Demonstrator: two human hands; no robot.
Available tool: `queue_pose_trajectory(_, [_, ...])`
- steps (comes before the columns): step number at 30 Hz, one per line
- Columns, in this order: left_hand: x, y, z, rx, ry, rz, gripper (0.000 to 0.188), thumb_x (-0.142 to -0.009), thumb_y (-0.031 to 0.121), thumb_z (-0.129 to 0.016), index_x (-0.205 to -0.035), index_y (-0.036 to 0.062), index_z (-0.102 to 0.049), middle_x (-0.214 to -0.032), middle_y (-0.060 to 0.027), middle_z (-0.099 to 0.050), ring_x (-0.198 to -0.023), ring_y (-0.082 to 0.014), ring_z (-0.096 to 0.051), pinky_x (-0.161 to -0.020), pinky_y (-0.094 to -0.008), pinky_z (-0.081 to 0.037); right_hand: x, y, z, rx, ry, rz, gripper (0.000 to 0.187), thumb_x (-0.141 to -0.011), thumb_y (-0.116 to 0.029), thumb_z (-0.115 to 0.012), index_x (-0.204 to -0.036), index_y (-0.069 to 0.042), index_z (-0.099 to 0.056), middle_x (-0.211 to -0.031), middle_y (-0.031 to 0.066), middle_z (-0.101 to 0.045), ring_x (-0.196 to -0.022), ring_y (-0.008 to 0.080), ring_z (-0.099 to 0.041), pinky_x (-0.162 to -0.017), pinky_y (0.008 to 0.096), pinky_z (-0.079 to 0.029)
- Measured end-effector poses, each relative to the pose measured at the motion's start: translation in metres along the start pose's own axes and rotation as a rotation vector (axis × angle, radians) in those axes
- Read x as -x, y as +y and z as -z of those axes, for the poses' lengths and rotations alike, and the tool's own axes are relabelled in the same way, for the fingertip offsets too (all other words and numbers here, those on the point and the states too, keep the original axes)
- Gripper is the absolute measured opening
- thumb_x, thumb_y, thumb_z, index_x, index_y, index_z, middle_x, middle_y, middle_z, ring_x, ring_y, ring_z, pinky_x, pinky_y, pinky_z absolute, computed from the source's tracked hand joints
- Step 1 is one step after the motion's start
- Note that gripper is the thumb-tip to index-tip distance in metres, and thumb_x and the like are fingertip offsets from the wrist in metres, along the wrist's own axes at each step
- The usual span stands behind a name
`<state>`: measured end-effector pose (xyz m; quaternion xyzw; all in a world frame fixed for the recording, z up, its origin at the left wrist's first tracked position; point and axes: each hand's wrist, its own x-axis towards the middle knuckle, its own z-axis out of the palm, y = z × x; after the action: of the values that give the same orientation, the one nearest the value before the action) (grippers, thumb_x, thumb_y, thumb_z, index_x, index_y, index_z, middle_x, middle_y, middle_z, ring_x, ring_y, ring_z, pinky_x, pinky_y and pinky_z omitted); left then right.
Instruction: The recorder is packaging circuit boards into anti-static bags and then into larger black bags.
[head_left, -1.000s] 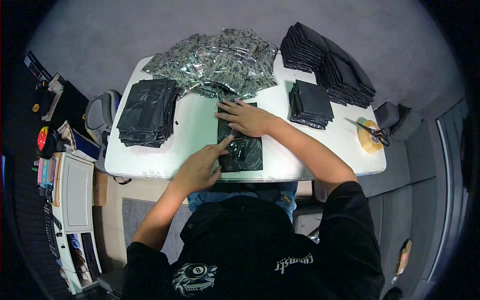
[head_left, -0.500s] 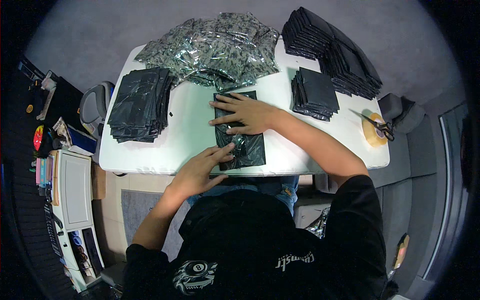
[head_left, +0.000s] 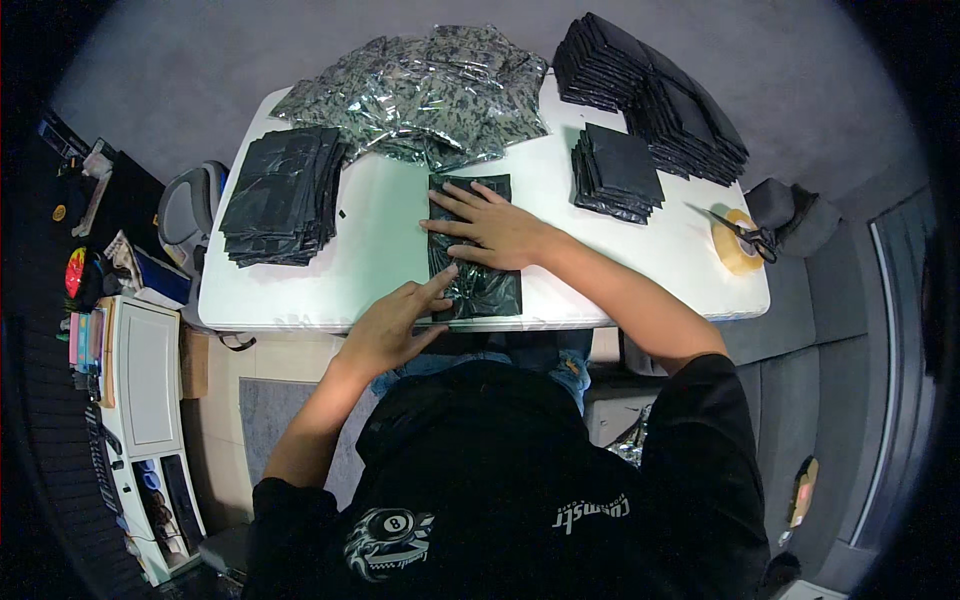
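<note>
A flat black plastic packet point(head_left: 490, 298) lies on the white table at its near edge, in front of me. My right hand point(head_left: 492, 232) rests palm down across its upper half, fingers stretched out and spread. At the packet's lower left is my left hand point(head_left: 396, 318), fingers apart, with the index fingertip touching the shiny plastic and the thumb by the table edge. Neither hand grips anything. The part of the packet beneath my right palm is hidden.
A stack of black packets point(head_left: 280, 200) stands left, a smaller stack point(head_left: 615, 172) right, and taller stacks point(head_left: 660, 95) far right. Camouflage-patterned items in clear plastic point(head_left: 420, 95) are heaped at the back. Scissors point(head_left: 755, 240) lie on a tape roll point(head_left: 735, 255) at the right edge.
The view has shifted slightly, so the table sits a little higher in it. My left index finger has slid farther up the packet. My right hand stays spread on the packet.
</note>
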<state>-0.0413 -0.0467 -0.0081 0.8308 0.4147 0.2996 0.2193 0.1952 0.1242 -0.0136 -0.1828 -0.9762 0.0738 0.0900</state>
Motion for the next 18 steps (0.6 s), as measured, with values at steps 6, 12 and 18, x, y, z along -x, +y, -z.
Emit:
queue_pose_trajectory(6, [0.007,-0.001,-0.006,0.01,0.031,0.017,0.091,-0.086,0.002,-0.086,-0.165,0.0154,-0.042,-0.104,-0.0093,-0.076,-0.1,-0.0288,-0.076,-0.086,-0.0403,-0.061,0.009,-0.004,0.003,-0.131,0.014,-0.049,0.059,-0.11,-0.048,-0.052,-0.164,-0.024,-0.048,-0.178,0.0169,-0.026,-0.166,0.0363,-0.02,-0.135,0.0553,-0.016])
queue_pose_trajectory(12, [0.008,-0.004,-0.007,-0.176,0.072,-0.086,0.08,-0.089,-0.003,-0.076,-0.162,0.011,-0.046,-0.104,-0.013,-0.077,-0.09,-0.0336,-0.072,-0.079,-0.0442,-0.059,0.024,-0.006,0.018,-0.437,0.109,-0.114,0.051,-0.104,-0.027,-0.068,-0.152,-0.014,-0.059,-0.171,0.0171,-0.039,-0.161,0.0352,-0.031,-0.13,0.0487,-0.03])
queue_pose_trajectory(18, [-0.019,-0.003,-0.002,0.035,0.317,0.047,0.073,-0.093,-0.006,-0.071,-0.16,0.0103,-0.047,-0.098,-0.0146,-0.076,-0.088,-0.0313,-0.077,-0.083,-0.0401,-0.062,0.049,-0.016,0.045,-0.549,0.128,-0.091,0.041,-0.097,-0.019,-0.076,-0.134,-0.003,-0.068,-0.142,0.0187,-0.065,-0.135,0.0372,-0.06,-0.116,0.0455,-0.047])
